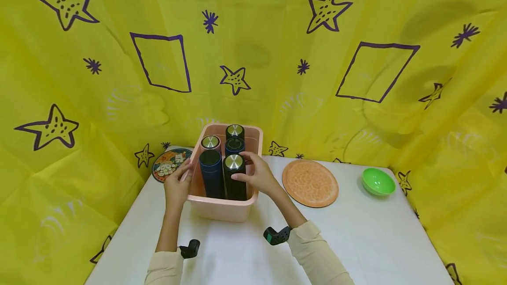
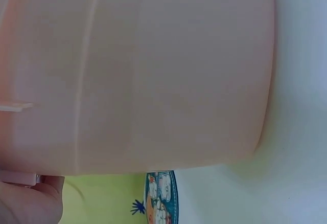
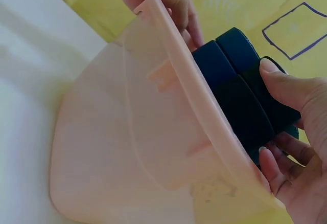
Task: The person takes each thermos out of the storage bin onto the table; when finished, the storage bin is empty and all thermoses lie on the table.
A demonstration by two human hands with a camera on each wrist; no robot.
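A pink plastic bin (image 1: 222,209) stands on the white table with several thermos flasks upright inside. My right hand (image 1: 256,174) grips the black flask (image 1: 236,184) at the front right, thumb on its near side and fingers behind. In the right wrist view the thumb presses on the dark flask (image 3: 245,106) just above the bin's rim. My left hand (image 1: 178,184) holds the bin's left rim. Beside the black flask stands a dark blue flask (image 1: 211,175). Behind are a pink flask (image 1: 211,142) with a silver-topped lid and two dark flasks (image 1: 235,132).
A patterned round mat (image 1: 168,166) lies left of the bin. To the right are an orange round mat (image 1: 310,183) and a green bowl (image 1: 378,182) near the table's far right corner. A yellow curtain (image 1: 253,56) with star drawings encloses the table's back and sides.
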